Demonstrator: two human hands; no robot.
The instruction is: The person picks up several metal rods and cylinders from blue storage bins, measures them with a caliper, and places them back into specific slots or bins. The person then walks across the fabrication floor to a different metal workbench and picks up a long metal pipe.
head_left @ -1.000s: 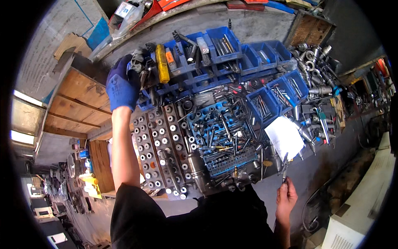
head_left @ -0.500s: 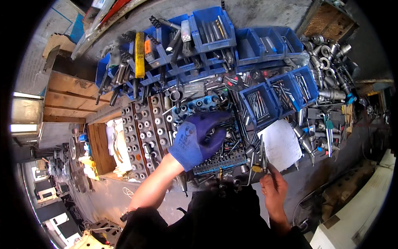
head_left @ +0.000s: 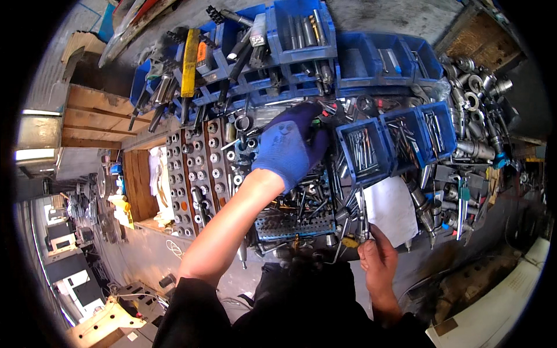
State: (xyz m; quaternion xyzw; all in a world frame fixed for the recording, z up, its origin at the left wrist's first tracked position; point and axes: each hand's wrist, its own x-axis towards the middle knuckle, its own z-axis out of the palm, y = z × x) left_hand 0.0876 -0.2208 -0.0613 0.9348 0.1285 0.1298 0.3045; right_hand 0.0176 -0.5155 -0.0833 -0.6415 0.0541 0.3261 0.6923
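My left hand (head_left: 287, 145), in a blue and purple glove, reaches over the far part of a blue tool rack (head_left: 296, 228) full of small metal parts. Its thumb and fingers are apart beside a dark round part with red marks (head_left: 331, 110); nothing shows in its grasp, though the fingertips are partly hidden. My bare right hand (head_left: 380, 258) is closed around the lower end of a slim, long metal tool (head_left: 363, 211), whose exact kind I cannot make out. Beside it lie a yellow piece (head_left: 349, 241) and a bent hex key (head_left: 338, 253).
Blue bins (head_left: 365, 124) of drill bits stand right of the rack, with more bins (head_left: 377, 81) behind. A white sheet (head_left: 391, 211) lies beside my right hand. Collet racks (head_left: 197, 159) stand at the left. Metal tool holders (head_left: 476, 148) pile up at the far right.
My left hand has moved away from me, from the middle of the blue rack to its far edge. My right hand still holds the slim metal tool in nearly the same place.
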